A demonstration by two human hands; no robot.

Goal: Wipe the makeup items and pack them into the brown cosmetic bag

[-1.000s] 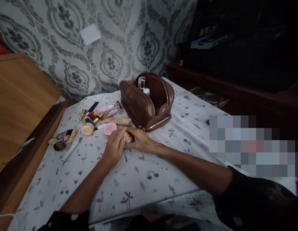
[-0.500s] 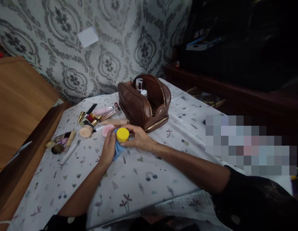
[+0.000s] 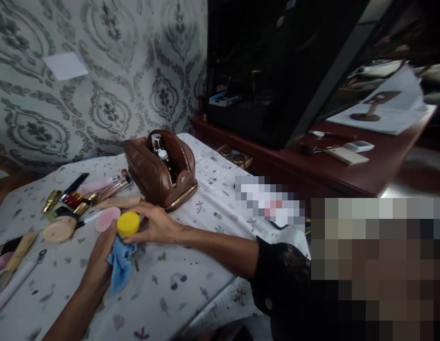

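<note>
A small round yellow container (image 3: 128,225) is gripped at its right side by the thumb and fingers of my right hand (image 3: 159,225). Close against it on the left, my left hand (image 3: 101,253) is closed on a blue cloth (image 3: 121,267), whose loose end hangs down. Some of the left fingertips are hidden behind the container. Just beyond my left hand lies a pink round item (image 3: 108,219). A brown toiletry bag (image 3: 143,168) stands unzipped behind my right hand, with bottles (image 3: 163,155) inside.
Lipsticks and tubes (image 3: 81,201) lie left of the bag, near a beige round compact (image 3: 59,229). At the left edge is a white stick-like tool (image 3: 19,282). A television (image 3: 258,71) stands on a dark red cabinet (image 3: 347,170) at right. Some right-hand areas are pixelated.
The view has swung to the right, bringing more of the cabinet into sight. Both hands still hold the container and cloth together, with more of the cloth showing below.
</note>
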